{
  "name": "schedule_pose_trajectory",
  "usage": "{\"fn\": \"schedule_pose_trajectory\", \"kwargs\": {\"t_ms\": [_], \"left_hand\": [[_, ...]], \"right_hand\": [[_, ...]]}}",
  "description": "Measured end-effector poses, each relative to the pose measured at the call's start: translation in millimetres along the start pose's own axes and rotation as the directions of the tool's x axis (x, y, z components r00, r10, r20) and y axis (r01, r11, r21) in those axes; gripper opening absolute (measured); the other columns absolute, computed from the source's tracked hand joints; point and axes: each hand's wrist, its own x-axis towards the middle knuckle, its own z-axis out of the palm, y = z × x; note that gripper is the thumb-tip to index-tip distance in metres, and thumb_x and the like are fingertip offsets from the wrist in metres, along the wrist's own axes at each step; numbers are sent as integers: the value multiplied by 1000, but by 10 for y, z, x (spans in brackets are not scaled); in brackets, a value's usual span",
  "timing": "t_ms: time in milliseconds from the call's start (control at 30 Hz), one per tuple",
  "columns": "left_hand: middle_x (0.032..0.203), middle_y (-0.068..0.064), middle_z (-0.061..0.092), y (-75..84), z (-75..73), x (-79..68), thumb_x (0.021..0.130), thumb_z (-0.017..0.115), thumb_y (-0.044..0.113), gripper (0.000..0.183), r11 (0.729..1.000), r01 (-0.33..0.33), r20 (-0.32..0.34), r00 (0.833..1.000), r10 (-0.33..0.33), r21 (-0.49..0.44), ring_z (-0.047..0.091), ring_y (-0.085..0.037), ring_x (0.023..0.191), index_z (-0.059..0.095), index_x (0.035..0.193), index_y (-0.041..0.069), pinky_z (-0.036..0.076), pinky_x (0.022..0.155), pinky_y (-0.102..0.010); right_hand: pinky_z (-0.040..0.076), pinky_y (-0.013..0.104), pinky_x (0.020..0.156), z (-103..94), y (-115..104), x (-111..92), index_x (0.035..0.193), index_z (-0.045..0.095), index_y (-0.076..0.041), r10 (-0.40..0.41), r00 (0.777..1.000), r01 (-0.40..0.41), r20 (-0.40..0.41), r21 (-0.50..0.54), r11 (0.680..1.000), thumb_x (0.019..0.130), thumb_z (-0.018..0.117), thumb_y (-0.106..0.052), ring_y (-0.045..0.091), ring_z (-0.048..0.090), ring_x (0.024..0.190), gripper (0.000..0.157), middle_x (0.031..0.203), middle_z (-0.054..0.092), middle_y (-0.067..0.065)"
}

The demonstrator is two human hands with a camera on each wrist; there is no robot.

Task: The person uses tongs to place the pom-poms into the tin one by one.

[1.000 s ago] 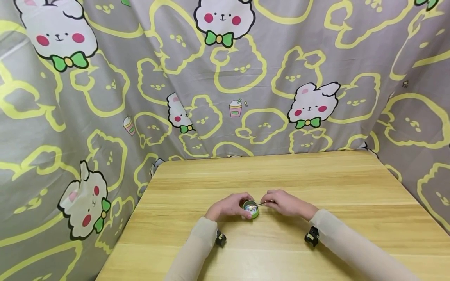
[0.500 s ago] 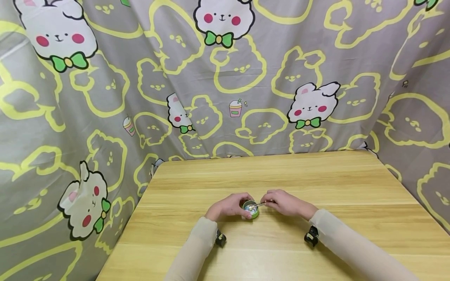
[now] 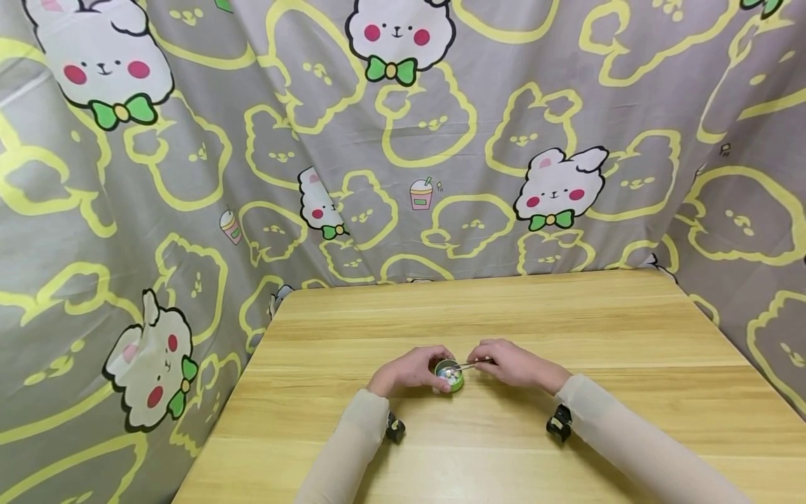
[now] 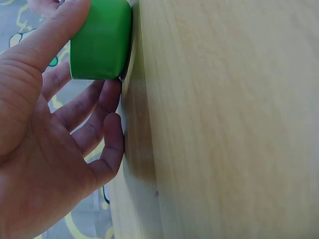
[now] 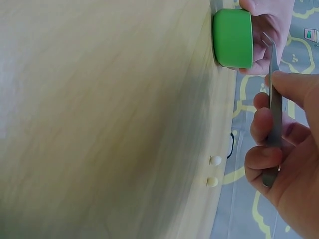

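A small round green bowl (image 3: 456, 386) stands on the table, with small pale balls (image 3: 450, 374) inside it. My left hand (image 3: 412, 367) holds it from the left, thumb on the near side and fingers around the far side. On the other side, my right hand (image 3: 511, 365) pinches metal tweezers (image 5: 275, 112) between thumb and fingers. Their tips are slightly apart with nothing seen between them, and they lie over the bowl's opening. In the right wrist view the bowl's inside is hidden by its green wall (image 5: 233, 39).
Two small pale balls, a white one (image 5: 215, 161) and a cream one (image 5: 212, 182), lie on the table beside the right hand. The wooden table (image 3: 478, 455) reaches back to a grey patterned curtain (image 3: 403, 140).
The tweezers' tips have risen slightly toward the right hand and spread apart, away from a pale ball in the bowl. The left hand and the bowl stay in place.
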Motion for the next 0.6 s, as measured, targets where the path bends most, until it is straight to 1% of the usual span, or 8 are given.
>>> {"fn": "schedule_pose_trajectory", "kwargs": {"t_ms": [133,333,600], "left_hand": [[100,8,61,-3,-4,-2,76,81,27,46,1000,2,3,1000,-2,-1,56,-6,92,58,114,18,43,83,-23],[99,8,61,0,-1,0,76,81,25,44,1000,5,-2,1000,-5,-9,56,-7,91,58,113,18,43,83,-24],[99,8,61,-1,-1,-3,76,81,25,44,1000,-9,0,1000,9,0,56,-6,91,58,113,18,43,83,-23]], "right_hand": [[47,30,78,-10,7,-4,106,68,-18,11,1000,-11,15,9,1000,95,57,-15,5,56,88,16,97,60,-11],[47,34,84,-45,11,-11,108,67,-17,0,1000,0,14,30,1000,96,56,-14,8,59,96,18,103,65,-8],[47,35,84,-109,15,-43,111,67,-16,14,1000,-14,-1,23,1000,97,54,-15,10,59,99,19,107,65,-6]]}}
